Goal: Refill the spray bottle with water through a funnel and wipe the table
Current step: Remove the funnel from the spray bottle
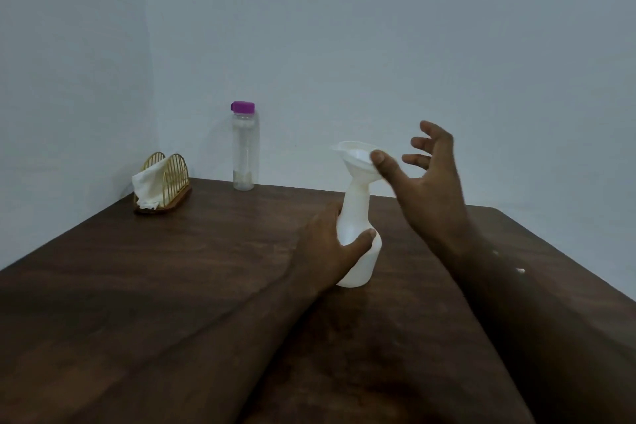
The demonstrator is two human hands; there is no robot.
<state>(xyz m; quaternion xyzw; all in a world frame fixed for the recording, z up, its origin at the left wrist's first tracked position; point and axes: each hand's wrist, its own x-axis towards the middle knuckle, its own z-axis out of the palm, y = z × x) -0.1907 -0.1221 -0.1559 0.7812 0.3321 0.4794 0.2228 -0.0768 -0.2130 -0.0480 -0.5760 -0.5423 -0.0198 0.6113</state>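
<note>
A white spray bottle (358, 244) without its spray head stands, slightly tilted, on the dark wooden table (172, 268). A white funnel (358, 158) sits in its neck. My left hand (330, 248) is wrapped around the bottle's lower body. My right hand (423, 175) hovers at the funnel's right side with fingers spread, its thumb touching the funnel's rim. A clear water bottle (243, 148) with a purple cap stands closed at the back of the table, near the wall.
A gold wire holder (168, 179) with a white cloth (148, 186) in it stands at the back left corner. Small white specks (519, 270) lie near the table's right edge. Pale walls close the back and left.
</note>
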